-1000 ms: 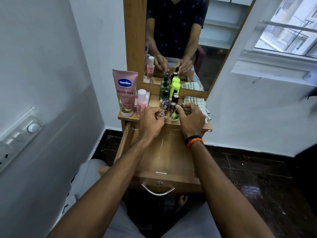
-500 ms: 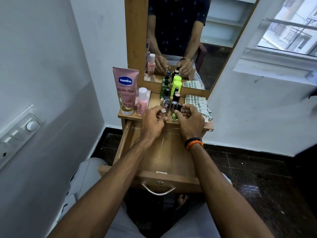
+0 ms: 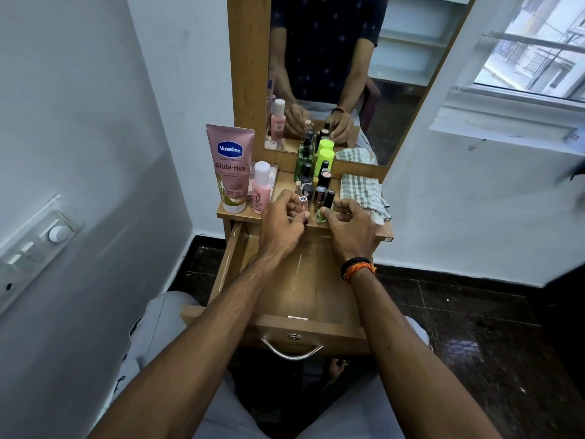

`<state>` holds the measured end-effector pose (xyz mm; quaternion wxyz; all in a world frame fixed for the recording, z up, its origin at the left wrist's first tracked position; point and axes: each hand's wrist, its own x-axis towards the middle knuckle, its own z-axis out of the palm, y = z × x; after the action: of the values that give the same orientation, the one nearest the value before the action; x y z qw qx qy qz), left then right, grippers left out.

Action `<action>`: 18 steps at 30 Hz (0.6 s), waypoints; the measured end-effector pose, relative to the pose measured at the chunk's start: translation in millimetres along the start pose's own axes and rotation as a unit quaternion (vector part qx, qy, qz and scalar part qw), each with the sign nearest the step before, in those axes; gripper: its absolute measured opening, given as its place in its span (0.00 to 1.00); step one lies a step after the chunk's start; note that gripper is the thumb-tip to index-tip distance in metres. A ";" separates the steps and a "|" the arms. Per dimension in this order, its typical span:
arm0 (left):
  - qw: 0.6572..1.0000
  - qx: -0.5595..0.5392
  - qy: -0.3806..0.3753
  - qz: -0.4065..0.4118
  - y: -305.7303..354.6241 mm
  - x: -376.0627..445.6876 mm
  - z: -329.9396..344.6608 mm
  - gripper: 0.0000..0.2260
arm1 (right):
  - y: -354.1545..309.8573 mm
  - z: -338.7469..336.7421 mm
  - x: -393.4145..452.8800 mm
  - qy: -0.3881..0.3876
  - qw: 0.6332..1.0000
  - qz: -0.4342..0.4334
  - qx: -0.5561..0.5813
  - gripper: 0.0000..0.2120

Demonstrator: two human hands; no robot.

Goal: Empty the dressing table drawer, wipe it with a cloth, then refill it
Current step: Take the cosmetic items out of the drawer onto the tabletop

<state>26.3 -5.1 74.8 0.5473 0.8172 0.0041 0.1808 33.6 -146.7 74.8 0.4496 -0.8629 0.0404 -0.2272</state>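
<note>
Drawer: pulled-out wooden drawer lying bare beneath both grips | left hand grasping small silver-capped bottle | right hand pinching green nail-polish bottle on tabletop | checked cloth waiting beyond right grip | judging: emptying finishing, wiping and refilling remaining

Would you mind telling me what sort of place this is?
Probably a bedroom corner at home: a wooden dressing table with a mirror, toiletry bottles and an open drawer.

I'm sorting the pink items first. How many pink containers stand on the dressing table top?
2: the pink Vaseline tube at the far left edge, and the small pink bottle just right of it. Mirror reflections aren't counted; none seems hidden.
</note>
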 end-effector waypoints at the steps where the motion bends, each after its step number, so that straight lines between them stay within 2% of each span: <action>1: 1.000 -0.011 0.004 -0.005 1.2 0.0 -0.8 0.10 | 0.7 -0.1 -0.1 0.000 1.000 0.003 0.004 0.14; 10: 0.999 -0.013 -0.027 -0.042 1.9 -4.6 -2.6 0.17 | 0.3 -2.0 0.7 -0.036 0.999 0.029 0.028 0.17; 14: 0.999 -0.019 -0.021 -0.042 0.2 -5.5 -2.2 0.21 | 0.7 -0.8 -1.2 -0.043 0.998 0.038 0.028 0.15; 18: 0.999 -0.023 -0.010 -0.038 -1.7 -6.7 -2.2 0.16 | 1.5 -0.7 -2.4 -0.040 0.998 0.045 0.026 0.14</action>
<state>19.7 -3.8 72.1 0.5724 0.8054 0.0260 0.1516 31.3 -147.5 73.1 0.4829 -0.8567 0.0546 -0.1728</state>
